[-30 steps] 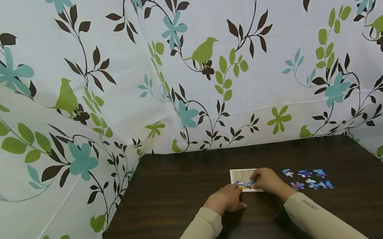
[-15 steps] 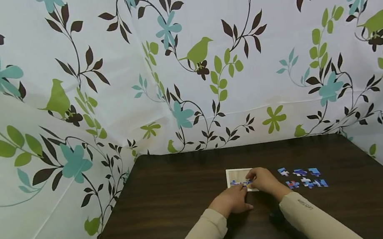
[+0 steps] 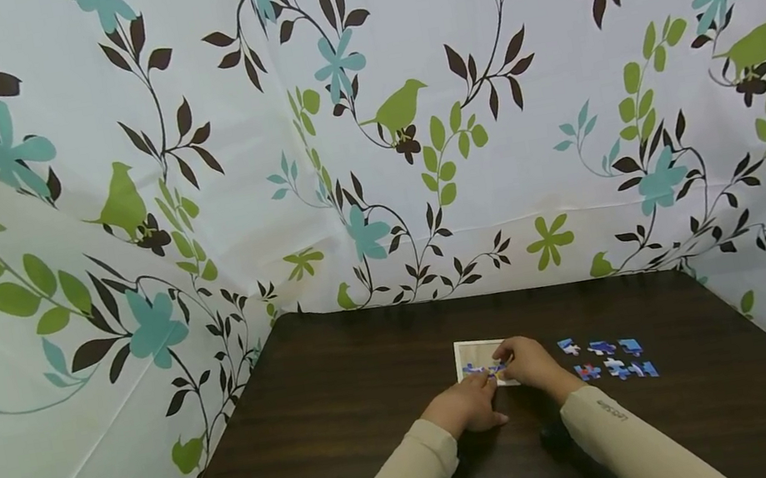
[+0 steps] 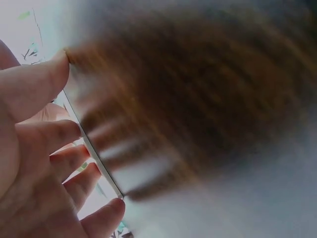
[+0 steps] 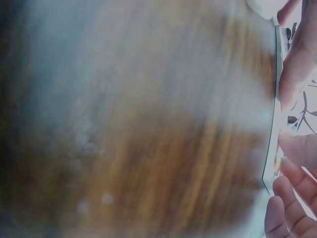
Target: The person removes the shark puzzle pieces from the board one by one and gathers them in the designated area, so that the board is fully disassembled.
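Observation:
A small puzzle tray (image 3: pixel 474 352) with a pale rim lies on the table, blue and yellow jigsaw pieces (image 3: pixel 472 368) along its near part. My left hand (image 3: pixel 463 408) rests at the tray's near side, fingertips over the pieces. In the left wrist view its spread fingers (image 4: pixel 69 130) reach the tray's edge (image 4: pixel 101 166), the thumb held apart. My right hand (image 3: pixel 535 364) is over the tray's right side, thumb and index finger pinching a jigsaw piece mostly hidden by them. The right wrist view shows its fingers (image 5: pixel 290 201) beside the tray's edge (image 5: pixel 272 141).
Several loose blue, white and red jigsaw pieces (image 3: pixel 602 348) lie in two rough rows right of the tray. A dark rounded object (image 3: pixel 556 436) shows below the right wrist. The dark wood table (image 3: pixel 351 413) meets a patterned cloth (image 3: pixel 390 187) behind and at the left.
The left hand has moved slightly forward and right, its fingertips now covering more of the pieces in the tray. The right hand stays at the tray's right side. The head view has shifted slightly.

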Demonstrator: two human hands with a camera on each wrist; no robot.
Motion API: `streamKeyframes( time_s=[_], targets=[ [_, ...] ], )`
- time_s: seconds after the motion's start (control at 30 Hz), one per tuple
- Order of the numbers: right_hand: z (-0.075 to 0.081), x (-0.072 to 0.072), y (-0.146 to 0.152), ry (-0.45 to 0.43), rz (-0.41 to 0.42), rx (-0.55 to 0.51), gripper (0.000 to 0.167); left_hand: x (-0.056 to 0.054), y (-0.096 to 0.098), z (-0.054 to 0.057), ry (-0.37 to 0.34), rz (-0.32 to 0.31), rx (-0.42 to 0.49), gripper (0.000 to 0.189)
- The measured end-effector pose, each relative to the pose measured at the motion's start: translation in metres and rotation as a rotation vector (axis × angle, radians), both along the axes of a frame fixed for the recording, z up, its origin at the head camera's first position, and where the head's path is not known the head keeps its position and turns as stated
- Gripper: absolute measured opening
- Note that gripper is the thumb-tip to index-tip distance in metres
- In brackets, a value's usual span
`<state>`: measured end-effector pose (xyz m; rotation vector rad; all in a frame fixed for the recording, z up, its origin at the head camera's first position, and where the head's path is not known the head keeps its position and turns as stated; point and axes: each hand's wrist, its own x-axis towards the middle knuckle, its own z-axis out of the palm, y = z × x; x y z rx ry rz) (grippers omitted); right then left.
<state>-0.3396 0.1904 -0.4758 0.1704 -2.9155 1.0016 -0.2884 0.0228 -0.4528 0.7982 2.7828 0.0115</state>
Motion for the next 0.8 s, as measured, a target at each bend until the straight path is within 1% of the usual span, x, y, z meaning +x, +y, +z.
streamKeyframes(
  time_s=[0.3, 0.37, 0.47, 0.57, 0.67, 0.73, 0.8],
  targets=[
    [-0.002, -0.004, 0.0, -0.011, 0.007, -0.042, 0.033, -0.001, 0.0, -0.002, -0.003, 0.001, -0.003, 0.071],
    [-0.002, -0.003, 0.002, -0.008, 0.009, -0.057, 0.035, -0.001, 0.001, -0.002, -0.004, -0.002, -0.01, 0.071],
    [-0.001, 0.0, 0.008, 0.006, -0.006, -0.107, 0.032, -0.002, 0.002, -0.003, -0.008, -0.003, -0.012, 0.071],
    [0.001, 0.004, 0.02, 0.034, -0.028, -0.166, 0.027, -0.001, 0.003, -0.002, -0.007, -0.003, -0.01, 0.071],
    [0.006, 0.009, 0.037, 0.047, -0.047, -0.193, 0.024, 0.0, 0.002, -0.001, 0.001, -0.004, -0.006, 0.07],
    [0.009, 0.013, 0.053, 0.047, -0.058, -0.206, 0.025, 0.001, 0.001, 0.001, 0.006, -0.006, -0.006, 0.071],
    [0.011, 0.019, 0.071, 0.028, -0.064, -0.213, 0.025, 0.001, 0.0, 0.001, 0.01, -0.008, -0.004, 0.07]
  ],
)
